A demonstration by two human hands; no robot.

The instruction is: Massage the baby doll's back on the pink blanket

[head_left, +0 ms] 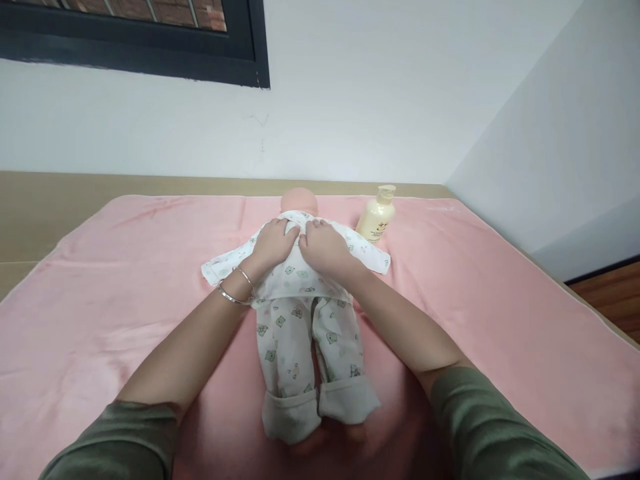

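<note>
A baby doll [299,200] lies on a pink cloth [150,280], its bald head away from me and its feet toward me. It wears a white printed top [300,283] with the sleeves spread sideways, and matching trousers [287,347] with turned-up cuffs. My left hand [275,243], with a silver bangle at the wrist, rests on the left side of the upper torso. On the right side of it lies my right hand [325,247]. Both hands are flat with fingers spread, thumbs close together near the middle, holding nothing.
A cream pump bottle [376,217] stands beyond the doll's right-hand sleeve. The wooden surface [45,207] shows past the cloth's edge. Behind it rises a white wall [350,120] with a dark-framed window [245,40] at the upper left.
</note>
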